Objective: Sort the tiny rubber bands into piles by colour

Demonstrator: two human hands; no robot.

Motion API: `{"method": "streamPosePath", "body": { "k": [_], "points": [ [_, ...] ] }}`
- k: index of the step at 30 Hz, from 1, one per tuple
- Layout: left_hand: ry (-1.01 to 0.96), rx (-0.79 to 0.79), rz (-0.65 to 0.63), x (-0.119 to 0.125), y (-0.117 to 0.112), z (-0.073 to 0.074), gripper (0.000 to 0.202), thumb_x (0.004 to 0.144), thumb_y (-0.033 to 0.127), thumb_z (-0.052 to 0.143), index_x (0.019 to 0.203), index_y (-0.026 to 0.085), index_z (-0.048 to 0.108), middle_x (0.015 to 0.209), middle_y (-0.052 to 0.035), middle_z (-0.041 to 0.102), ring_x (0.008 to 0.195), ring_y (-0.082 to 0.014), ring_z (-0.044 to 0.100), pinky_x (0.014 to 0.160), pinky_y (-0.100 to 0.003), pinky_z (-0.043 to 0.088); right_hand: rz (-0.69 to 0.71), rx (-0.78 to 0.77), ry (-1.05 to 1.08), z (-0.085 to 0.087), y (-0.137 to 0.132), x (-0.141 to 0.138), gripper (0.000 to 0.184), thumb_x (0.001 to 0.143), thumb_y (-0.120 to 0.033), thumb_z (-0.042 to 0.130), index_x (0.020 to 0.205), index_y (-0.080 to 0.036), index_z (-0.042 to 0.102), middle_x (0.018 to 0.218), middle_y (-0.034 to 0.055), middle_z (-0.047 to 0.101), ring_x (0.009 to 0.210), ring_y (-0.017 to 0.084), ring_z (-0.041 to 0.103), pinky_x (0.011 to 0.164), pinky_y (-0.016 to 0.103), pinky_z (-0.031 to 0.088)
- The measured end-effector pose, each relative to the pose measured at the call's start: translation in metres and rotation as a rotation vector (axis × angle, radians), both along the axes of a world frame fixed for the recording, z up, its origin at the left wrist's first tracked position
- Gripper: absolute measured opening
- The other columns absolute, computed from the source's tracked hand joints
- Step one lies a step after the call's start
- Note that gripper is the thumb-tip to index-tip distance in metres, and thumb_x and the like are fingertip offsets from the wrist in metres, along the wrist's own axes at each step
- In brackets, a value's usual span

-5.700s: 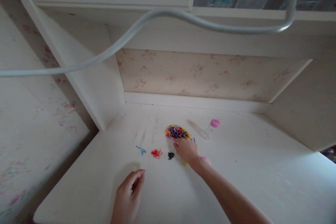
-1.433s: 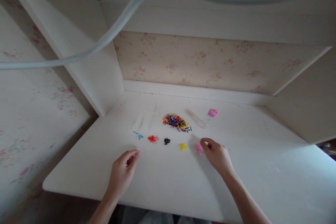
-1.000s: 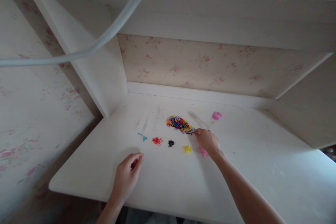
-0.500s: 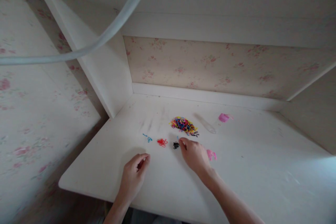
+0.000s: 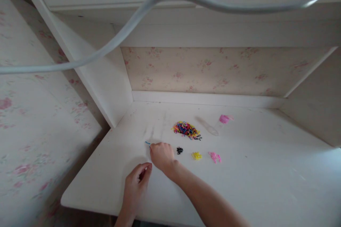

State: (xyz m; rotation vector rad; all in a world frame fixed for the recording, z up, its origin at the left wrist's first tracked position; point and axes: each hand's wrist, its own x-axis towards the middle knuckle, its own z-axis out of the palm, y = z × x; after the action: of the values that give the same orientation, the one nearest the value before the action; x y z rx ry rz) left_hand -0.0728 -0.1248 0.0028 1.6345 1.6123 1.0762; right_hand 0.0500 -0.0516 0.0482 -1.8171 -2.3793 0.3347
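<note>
My right hand (image 5: pixel 162 155) is over the left end of a row of small rubber band piles, its thumb and fingers pinched together. A bit of blue rubber band (image 5: pixel 150 145) shows at those fingertips. Just beyond lies another blue band (image 5: pixel 147 143) on the table. My left hand (image 5: pixel 137 179) rests nearer the front edge, thumb and forefinger pressed together; anything between them is too small to make out. Right of my right hand are piles of black bands (image 5: pixel 179 150), yellow bands (image 5: pixel 196 155) and pink bands (image 5: pixel 214 157). The red pile is hidden by my right hand.
A large mixed heap of coloured rubber bands (image 5: pixel 186 129) lies behind the row. To its right are a clear plastic bag (image 5: pixel 210 127) and a pink item (image 5: pixel 225 118). A grey-white cable or tube (image 5: pixel 117 39) crosses above. Shelving (image 5: pixel 106 85) encloses the white table (image 5: pixel 266 181).
My right hand has swung left from beside the black pile to the blue bands, uncovering the yellow pile and covering the red one. My left hand has barely moved. The view has tilted up slightly.
</note>
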Motion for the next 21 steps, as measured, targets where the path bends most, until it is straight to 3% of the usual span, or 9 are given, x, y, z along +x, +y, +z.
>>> {"method": "streamPosePath", "body": {
  "k": [5,8,11,15,21],
  "points": [
    [0.081,0.019,0.02,-0.002,0.005,-0.005,0.032,0.086,0.042,0.048,0.095,0.019,0.069,0.089,-0.0042,0.072,0.072,-0.0167,0.067,0.063,-0.024,0.053,-0.039,0.026,0.029,0.006,-0.02,0.017,0.027,0.09,-0.024,0.038,0.089,-0.021,0.065,0.087,0.0058,0.071,0.079,0.019,0.067,0.067,0.026,0.045],
    [0.219,0.043,-0.001,0.001,0.009,-0.006,0.029,0.088,0.037,0.044,0.096,0.021,0.068,0.093,-0.0034,0.072,0.079,-0.0164,0.067,0.07,-0.025,0.053,-0.121,0.072,0.202,0.003,-0.049,0.04,0.035,0.093,-0.031,0.034,0.082,-0.023,0.066,0.078,0.0026,0.071,0.072,0.015,0.065,0.061,0.019,0.04],
    [0.46,0.028,-0.073,0.007,0.012,-0.002,0.029,0.089,0.03,0.042,0.107,0.026,0.065,0.099,-0.0032,0.071,0.082,-0.0164,0.068,0.075,-0.026,0.051,-0.198,0.038,0.43,-0.01,-0.083,0.069,0.038,0.093,-0.037,0.034,0.082,-0.025,0.068,0.062,-0.0013,0.066,0.055,0.011,0.059,0.052,0.018,0.036],
    [0.772,-0.034,-0.105,0.019,0.019,0.005,0.038,0.089,0.027,0.04,0.124,0.03,0.055,0.097,-0.0068,0.072,0.074,-0.0195,0.069,0.065,-0.028,0.05,-0.333,-0.028,0.63,-0.035,-0.124,0.107,0.041,0.091,-0.046,0.036,0.086,-0.024,0.069,0.055,-0.0022,0.061,0.047,0.011,0.052,0.048,0.019,0.035],
    [0.996,-0.113,-0.095,0.031,0.036,0.013,0.04,0.091,0.029,0.037,0.129,0.031,0.051,0.083,-0.0086,0.073,0.07,-0.0224,0.069,0.06,-0.029,0.047,-0.41,0.106,0.729,-0.065,-0.153,0.131,0.046,0.085,-0.056,0.041,0.082,-0.021,0.071,0.055,0.0001,0.063,0.046,0.011,0.052,0.047,0.018,0.039]
  ]
}}
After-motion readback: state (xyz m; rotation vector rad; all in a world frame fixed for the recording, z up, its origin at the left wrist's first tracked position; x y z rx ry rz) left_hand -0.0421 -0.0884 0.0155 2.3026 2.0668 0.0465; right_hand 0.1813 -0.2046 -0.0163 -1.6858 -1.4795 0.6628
